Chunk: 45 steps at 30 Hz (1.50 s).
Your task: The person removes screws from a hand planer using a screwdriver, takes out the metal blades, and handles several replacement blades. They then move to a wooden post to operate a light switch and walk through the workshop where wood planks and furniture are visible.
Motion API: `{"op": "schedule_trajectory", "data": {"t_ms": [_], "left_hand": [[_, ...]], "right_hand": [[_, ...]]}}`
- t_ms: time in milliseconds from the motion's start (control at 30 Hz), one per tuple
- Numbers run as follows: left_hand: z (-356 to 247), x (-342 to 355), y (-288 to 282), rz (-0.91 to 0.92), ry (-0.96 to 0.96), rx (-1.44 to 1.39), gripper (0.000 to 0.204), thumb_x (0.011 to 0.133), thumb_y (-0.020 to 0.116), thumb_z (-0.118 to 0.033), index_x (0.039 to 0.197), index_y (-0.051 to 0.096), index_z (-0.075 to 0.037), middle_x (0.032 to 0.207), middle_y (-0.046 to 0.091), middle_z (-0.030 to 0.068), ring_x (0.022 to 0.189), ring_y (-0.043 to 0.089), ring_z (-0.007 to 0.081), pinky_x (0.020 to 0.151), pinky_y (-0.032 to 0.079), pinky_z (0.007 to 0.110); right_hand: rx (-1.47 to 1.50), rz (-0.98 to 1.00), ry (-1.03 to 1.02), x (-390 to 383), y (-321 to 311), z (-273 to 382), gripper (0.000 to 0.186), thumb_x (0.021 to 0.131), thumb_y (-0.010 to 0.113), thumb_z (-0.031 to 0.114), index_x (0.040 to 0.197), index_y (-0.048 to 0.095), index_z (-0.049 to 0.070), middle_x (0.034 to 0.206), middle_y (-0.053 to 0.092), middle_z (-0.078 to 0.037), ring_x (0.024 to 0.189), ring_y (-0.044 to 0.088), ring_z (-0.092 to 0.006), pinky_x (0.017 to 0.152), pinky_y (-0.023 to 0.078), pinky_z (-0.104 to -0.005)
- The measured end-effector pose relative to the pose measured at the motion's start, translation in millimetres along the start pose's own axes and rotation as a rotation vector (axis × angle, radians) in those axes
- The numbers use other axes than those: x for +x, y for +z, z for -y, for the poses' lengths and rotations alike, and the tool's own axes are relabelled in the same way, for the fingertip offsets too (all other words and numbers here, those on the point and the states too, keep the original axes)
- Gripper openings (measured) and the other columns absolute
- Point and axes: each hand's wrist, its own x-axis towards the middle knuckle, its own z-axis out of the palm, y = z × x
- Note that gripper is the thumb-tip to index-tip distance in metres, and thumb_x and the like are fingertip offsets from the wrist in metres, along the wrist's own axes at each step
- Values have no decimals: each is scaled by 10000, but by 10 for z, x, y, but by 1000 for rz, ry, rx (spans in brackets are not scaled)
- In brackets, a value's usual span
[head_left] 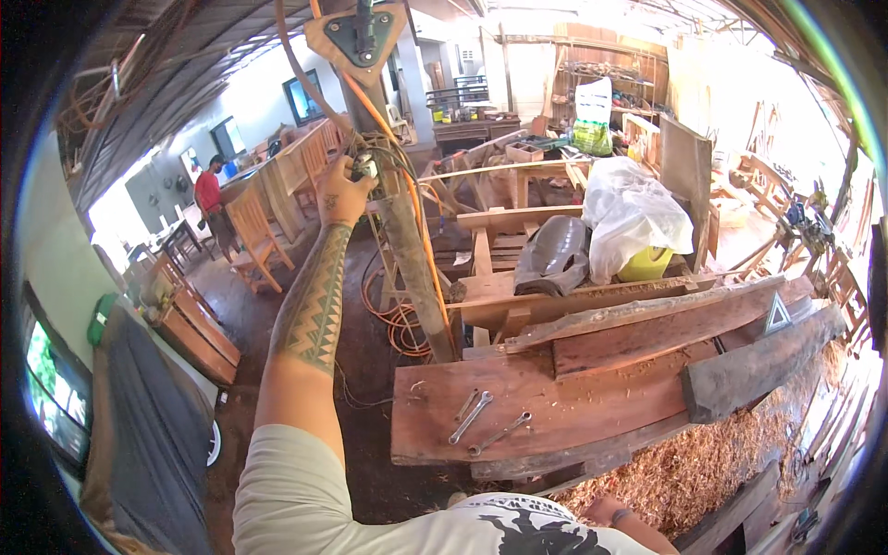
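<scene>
My left arm is stretched up and forward to an upright post [407, 250] wrapped with cables and an orange hose [425, 231]. There my left hand [342, 191] closes its fingers on a small metal fitting [366, 169] fixed to the post; its exact kind is hard to make out. Low at the right, my right hand [603, 510] hangs near the wood shavings, its fingers mostly hidden. Two wrenches, one shiny wrench [471, 417] and one darker wrench [500, 434], lie on the reddish plank [435, 388] in front of me.
Rough boards and a dark slab [758, 361] with a triangular square [776, 313] lie at right. Behind stand a plastic-covered bucket [645, 264] and a dark curved casing [553, 254]. Shavings [731, 435] cover the floor. A person in red [209, 194] stands far left by wooden chairs [256, 242].
</scene>
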Motion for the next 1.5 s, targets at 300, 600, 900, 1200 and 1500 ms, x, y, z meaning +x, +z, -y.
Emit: {"op": "schedule_trajectory", "data": {"t_ms": [300, 600, 900, 1200, 1500], "left_hand": [[170, 66, -118, -9, 171, 224, 426, 819, 817, -289, 1152, 726, -39, 1018, 744, 163, 951, 720, 333, 852, 561, 436], [183, -2, -261, 42, 150, 239, 431, 823, 813, -281, 1154, 722, -20, 1078, 744, 193, 1009, 720, 348, 896, 566, 437], [47, 70, -46, 34, 296, 370, 368, 887, 775, -264, 1169, 695, -41, 999, 750, 191, 911, 723, 378, 810, 572, 477], [137, 56, -532, 174, 59, 226, 324, 875, 800, -236, 1055, 602, -52, 860, 773, 119, 845, 754, 313, 750, 563, 441], [125, 116, -334, 164, 214, 451, 389, 868, 782, -338, 1072, 601, -60, 947, 750, 179, 880, 725, 401, 774, 564, 506]], "right_hand": [[118, -2, -1, -7, 202, 35, 489, 890, 633, 306, 1377, 679, 306, 1252, 728, -80, 1186, 670, -315, 949, 577, -473], [-62, 1, -167, 11, -459, 323, 399, 989, 542, 303, 1357, 694, 275, 1279, 717, -78, 1194, 666, -333, 990, 563, -461], [286, 22, 49, 208, 23, -95, 353, 999, 579, 285, 1326, 697, 225, 1190, 742, -117, 1114, 704, -339, 915, 592, -466], [144, 44, -15, -70, -647, 342, 347, 984, 521, 342, 1229, 746, 244, 1093, 763, -148, 1039, 722, -372, 929, 578, -468], [99, 234, 13, 29, -502, 132, 441, 1017, 511, 247, 1434, 625, 333, 1334, 685, -128, 1220, 667, -329, 989, 573, -472]]}}
